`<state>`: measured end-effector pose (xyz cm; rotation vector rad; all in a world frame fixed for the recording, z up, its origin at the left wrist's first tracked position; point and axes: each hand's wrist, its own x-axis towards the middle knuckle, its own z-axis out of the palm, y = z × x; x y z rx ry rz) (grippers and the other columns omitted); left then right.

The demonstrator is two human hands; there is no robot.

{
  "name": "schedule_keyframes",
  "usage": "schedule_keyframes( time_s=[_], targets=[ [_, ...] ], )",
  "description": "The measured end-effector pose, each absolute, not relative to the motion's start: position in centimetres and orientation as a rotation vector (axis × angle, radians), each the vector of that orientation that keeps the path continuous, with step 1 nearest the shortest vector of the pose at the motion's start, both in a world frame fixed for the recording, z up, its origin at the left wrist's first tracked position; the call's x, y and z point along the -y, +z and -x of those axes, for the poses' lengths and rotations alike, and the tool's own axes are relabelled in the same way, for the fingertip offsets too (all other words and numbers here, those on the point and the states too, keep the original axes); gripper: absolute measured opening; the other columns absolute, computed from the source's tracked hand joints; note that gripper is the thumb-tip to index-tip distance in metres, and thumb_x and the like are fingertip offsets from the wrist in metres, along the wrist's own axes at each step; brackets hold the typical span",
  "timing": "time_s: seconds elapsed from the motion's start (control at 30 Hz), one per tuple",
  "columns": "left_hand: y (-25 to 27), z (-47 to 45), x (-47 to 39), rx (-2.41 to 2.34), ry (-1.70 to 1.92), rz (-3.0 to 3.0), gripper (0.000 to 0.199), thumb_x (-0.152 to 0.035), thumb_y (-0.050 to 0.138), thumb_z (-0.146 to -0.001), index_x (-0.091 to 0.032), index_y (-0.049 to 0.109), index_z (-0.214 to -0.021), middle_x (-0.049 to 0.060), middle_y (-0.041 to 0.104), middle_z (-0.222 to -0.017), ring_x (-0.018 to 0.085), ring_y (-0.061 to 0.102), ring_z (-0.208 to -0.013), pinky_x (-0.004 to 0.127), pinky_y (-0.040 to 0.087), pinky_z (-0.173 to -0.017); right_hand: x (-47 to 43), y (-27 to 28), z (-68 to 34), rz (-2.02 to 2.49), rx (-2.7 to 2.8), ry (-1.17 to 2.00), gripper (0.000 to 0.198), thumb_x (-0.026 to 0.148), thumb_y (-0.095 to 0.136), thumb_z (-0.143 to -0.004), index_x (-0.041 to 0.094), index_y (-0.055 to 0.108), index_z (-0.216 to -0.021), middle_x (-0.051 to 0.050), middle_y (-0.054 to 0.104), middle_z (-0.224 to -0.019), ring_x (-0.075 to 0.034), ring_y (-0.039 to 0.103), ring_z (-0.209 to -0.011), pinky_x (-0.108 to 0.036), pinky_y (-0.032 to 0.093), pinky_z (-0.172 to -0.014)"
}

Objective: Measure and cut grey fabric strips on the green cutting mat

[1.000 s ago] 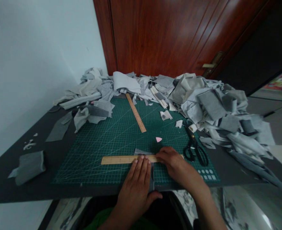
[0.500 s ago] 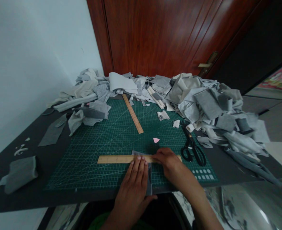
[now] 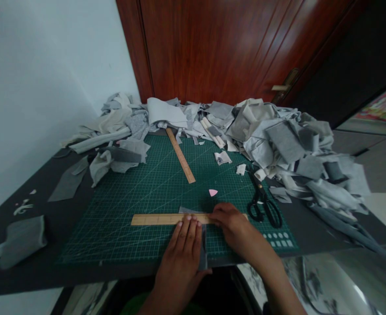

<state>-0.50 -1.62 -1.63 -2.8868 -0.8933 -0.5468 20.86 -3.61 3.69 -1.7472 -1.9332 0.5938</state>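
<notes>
A wooden ruler (image 3: 160, 219) lies across the green cutting mat (image 3: 120, 223) near its front edge. Under it is a grey piece of fabric (image 3: 203, 253), partly covered by my left hand (image 3: 182, 249). That hand rests flat on the fabric, fingers stretched out and fingertips on the ruler. My right hand (image 3: 230, 221) is closed in a pinch at the ruler's right part. What its fingertips grip, if anything, is hidden. A pink triangular piece of tailor's chalk (image 3: 213, 192) lies on the mat just beyond the ruler.
Black-handled scissors (image 3: 265, 205) lie to the right on the mat. A second wooden ruler (image 3: 181, 157) points away toward the back. Heaps of grey and white fabric scraps (image 3: 281, 140) line the rear and right. Folded grey cloth (image 3: 24, 240) sits at the front left.
Both hands and the ruler keep nearly the same position. The view has shifted very slightly.
</notes>
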Motion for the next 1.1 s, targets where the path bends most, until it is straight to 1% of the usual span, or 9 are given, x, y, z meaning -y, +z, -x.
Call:
schedule_keyframes(
  time_s=[0.17,0.3,0.47,0.63,0.73,0.83,0.93,1.0,1.1],
  targets=[
    [-1.5,0.5,1.7,0.920,-0.507,2.914,0.100,-0.062,0.075,-0.080,-0.003,0.040,-0.153,0.023,0.040,-0.161,0.037,0.033,-0.152,0.049,0.038,-0.121,3.7,4.0,-20.9,1.755,1.918,0.622,0.035,-0.004,0.053,-0.092,0.020,0.077,-0.102,-0.008,0.068,-0.106,-0.023,0.062,-0.103,-0.035,0.052,-0.092],
    [-1.4,0.4,1.9,0.922,-0.504,2.908,0.103,-0.056,0.080,-0.075,-0.003,0.037,-0.153,0.024,0.037,-0.162,0.038,0.029,-0.154,0.051,0.037,-0.121,3.7,4.2,-20.7,1.783,1.910,0.617,0.037,-0.006,0.053,-0.091,0.019,0.077,-0.101,-0.009,0.068,-0.105,-0.023,0.062,-0.103,-0.036,0.052,-0.093],
    [-1.4,0.4,1.9,0.922,-0.520,2.895,0.090,-0.051,0.071,-0.082,-0.004,0.041,-0.152,0.023,0.038,-0.162,0.037,0.032,-0.153,0.051,0.040,-0.119,3.6,4.6,-20.5,1.787,1.906,0.609,0.039,-0.005,0.050,-0.092,0.020,0.078,-0.103,-0.009,0.069,-0.104,-0.022,0.063,-0.102,-0.035,0.052,-0.091],
    [-1.5,0.3,1.8,0.932,-0.515,2.900,0.082,-0.047,0.068,-0.084,-0.003,0.046,-0.149,0.023,0.040,-0.161,0.037,0.035,-0.151,0.050,0.040,-0.119,3.9,5.3,-20.4,1.823,1.958,0.577,0.026,0.004,0.057,-0.095,0.020,0.076,-0.100,-0.008,0.071,-0.103,-0.023,0.066,-0.101,-0.035,0.053,-0.092],
    [-1.4,0.3,1.8,0.935,-0.542,2.901,0.078,-0.046,0.067,-0.085,-0.004,0.049,-0.147,0.022,0.043,-0.160,0.036,0.037,-0.151,0.050,0.040,-0.119,3.3,5.8,-20.6,1.917,1.950,0.417,0.023,0.013,0.056,-0.099,0.020,0.074,-0.113,-0.011,0.074,-0.111,-0.025,0.068,-0.106,-0.040,0.051,-0.097],
    [-1.2,0.1,1.7,0.957,-0.589,2.890,0.071,-0.048,0.063,-0.086,-0.006,0.056,-0.142,0.020,0.048,-0.156,0.035,0.042,-0.148,0.048,0.041,-0.118,1.3,6.3,-21.4,1.922,1.907,0.289,0.025,0.016,0.057,-0.100,0.019,0.071,-0.121,-0.014,0.072,-0.122,-0.026,0.066,-0.114,-0.041,0.049,-0.101],
    [-1.2,-0.1,1.7,0.942,-0.614,2.856,0.064,-0.046,0.060,-0.087,-0.005,0.061,-0.137,0.021,0.053,-0.152,0.036,0.047,-0.144,0.047,0.041,-0.118,-1.6,6.4,-22.7,1.904,1.873,0.350,0.018,0.021,0.062,-0.099,0.017,0.073,-0.113,-0.011,0.073,-0.109,-0.023,0.069,-0.100,-0.035,0.051,-0.092],
    [-1.3,-0.2,1.6,0.907,-0.633,2.822,0.059,-0.040,0.059,-0.089,-0.004,0.061,-0.135,0.021,0.055,-0.150,0.037,0.049,-0.142,0.047,0.039,-0.118,-3.1,6.0,-23.5,1.920,1.892,0.432,0.015,0.026,0.074,-0.091,0.017,0.074,-0.103,-0.007,0.070,-0.099,-0.021,0.067,-0.089,-0.033,0.050,-0.083],
    [-1.7,-0.3,1.6,0.879,-0.667,2.776,0.055,-0.031,0.056,-0.089,-0.003,0.060,-0.136,0.021,0.057,-0.148,0.037,0.049,-0.142,0.049,0.036,-0.119,-3.9,4.9,-24.4,1.868,1.881,0.543,0.012,0.017,0.081,-0.083,0.018,0.072,-0.090,-0.003,0.064,-0.096,-0.017,0.063,-0.083,-0.030,0.048,-0.078]
  ],
)
